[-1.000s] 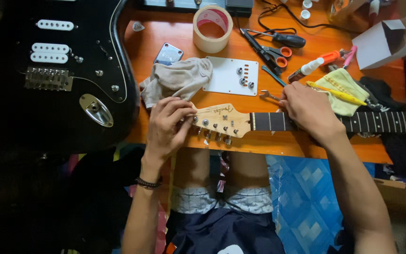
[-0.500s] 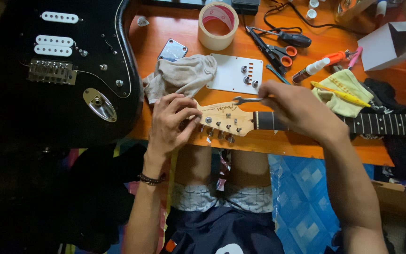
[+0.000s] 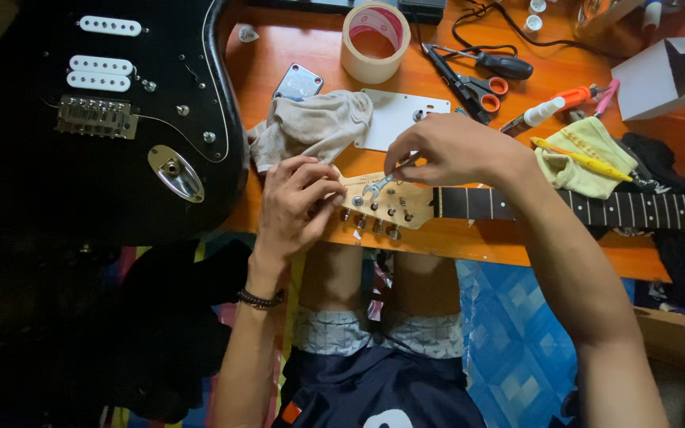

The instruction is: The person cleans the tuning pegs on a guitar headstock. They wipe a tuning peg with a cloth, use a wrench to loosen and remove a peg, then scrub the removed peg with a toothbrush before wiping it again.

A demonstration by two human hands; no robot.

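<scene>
At the near edge of the orange counter [image 3: 469, 246], the left hand [image 3: 295, 202] grips the tip of the guitar headstock [image 3: 386, 208]. Just beyond, the right hand [image 3: 449, 149] pinches a small wrench [image 3: 380, 185], seemingly seated on a tuner nut. Farther back lie a grey rag [image 3: 311, 125], white cover plate [image 3: 402, 115] and tape roll [image 3: 376, 41].

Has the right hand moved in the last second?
Yes. The right hand, holding a small wrench, has shifted left along the guitar neck onto the headstock.
</scene>
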